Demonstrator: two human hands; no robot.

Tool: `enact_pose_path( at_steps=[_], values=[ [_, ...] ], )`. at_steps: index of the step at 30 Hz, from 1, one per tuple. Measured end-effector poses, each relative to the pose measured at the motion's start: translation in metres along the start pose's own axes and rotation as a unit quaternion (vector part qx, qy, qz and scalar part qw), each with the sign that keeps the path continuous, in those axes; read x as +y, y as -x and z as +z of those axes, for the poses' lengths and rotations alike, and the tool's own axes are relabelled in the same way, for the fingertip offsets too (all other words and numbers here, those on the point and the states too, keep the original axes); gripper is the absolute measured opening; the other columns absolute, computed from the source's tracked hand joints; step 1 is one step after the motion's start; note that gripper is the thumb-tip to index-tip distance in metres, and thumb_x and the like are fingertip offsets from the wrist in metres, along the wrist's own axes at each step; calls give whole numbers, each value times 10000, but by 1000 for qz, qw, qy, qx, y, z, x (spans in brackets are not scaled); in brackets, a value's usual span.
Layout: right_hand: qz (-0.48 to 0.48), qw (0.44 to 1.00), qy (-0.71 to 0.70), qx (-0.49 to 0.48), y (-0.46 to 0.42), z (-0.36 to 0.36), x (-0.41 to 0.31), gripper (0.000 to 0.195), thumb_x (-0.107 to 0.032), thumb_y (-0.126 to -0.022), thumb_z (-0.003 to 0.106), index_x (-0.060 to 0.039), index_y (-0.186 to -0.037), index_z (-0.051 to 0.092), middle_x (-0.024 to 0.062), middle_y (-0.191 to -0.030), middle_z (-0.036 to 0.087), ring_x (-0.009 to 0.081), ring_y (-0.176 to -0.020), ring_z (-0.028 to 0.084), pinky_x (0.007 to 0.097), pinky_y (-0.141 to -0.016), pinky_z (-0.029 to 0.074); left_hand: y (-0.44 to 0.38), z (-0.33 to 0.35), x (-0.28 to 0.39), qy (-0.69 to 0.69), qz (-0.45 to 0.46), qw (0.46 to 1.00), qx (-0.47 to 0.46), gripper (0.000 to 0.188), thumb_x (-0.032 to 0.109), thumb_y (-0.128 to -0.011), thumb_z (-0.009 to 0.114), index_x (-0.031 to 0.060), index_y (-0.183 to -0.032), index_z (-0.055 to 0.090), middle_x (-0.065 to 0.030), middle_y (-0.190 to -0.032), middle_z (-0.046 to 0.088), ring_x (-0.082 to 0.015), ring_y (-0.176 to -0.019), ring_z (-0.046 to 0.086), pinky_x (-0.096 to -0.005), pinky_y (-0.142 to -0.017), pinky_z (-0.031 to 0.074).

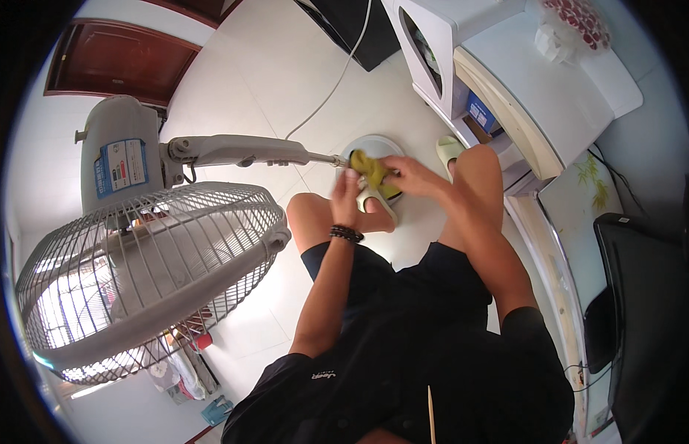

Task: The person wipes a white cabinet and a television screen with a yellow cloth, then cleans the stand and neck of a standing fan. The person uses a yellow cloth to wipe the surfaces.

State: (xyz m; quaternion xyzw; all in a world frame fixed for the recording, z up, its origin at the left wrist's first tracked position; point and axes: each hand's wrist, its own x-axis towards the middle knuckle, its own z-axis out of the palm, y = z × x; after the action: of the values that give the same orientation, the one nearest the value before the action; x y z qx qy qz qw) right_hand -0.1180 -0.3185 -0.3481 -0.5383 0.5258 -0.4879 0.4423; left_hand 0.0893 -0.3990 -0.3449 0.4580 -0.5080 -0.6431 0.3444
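A standing electric fan fills the left of the view, with its wire grille (156, 277), its motor housing (119, 152) and its pole (322, 159) running to the middle. Near the pole, my left hand (345, 191) is raised beside a yellow-green cloth (368, 166); blur hides how its fingers lie on the pole or cloth. My right hand (408, 175) holds the cloth from the other side. Below both hands lies the fan's round grey base (380, 145) on the tiled floor, with a light green slipper (390, 208) on one foot over its edge.
A pale cable (336, 83) crosses the floor from a black cabinet (355, 33). To the right stand a white cabinet (433, 55), a glass-topped table (572, 200) and a black monitor (644, 311). My knees flank the base. A wooden stick (431, 413) juts up at the bottom.
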Motion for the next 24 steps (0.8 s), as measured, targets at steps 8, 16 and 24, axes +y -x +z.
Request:
enact_pose_path(
  at_steps=[8,16,24],
  values=[
    [-57,981,153,-101,5,36,0,791,-292,-907,807,-118,-1597,462,190,-1451,595,338,-1320,553,455,-1114,472,7,-31,-36,-122,3,992,-9,349,252,-1059,703,-42,-1242,663,-62,-1081,727,-158,-950,700,-298,-819,578],
    [75,996,50,15,-8,12,6,554,-363,-943,778,-17,-1360,667,178,-1015,769,339,-934,742,432,-868,581,-19,-62,26,-88,-109,974,179,603,544,-1020,684,-54,-1098,704,-115,-948,734,-210,-794,715,-341,-711,592],
    [88,992,69,53,-10,-6,13,487,-358,-993,718,-4,-1326,691,186,-1035,766,339,-957,737,427,-862,573,-38,-67,90,81,147,916,364,391,64,-915,647,-62,-1281,587,-166,-1210,670,-284,-1026,698,-387,-860,610]
  ],
)
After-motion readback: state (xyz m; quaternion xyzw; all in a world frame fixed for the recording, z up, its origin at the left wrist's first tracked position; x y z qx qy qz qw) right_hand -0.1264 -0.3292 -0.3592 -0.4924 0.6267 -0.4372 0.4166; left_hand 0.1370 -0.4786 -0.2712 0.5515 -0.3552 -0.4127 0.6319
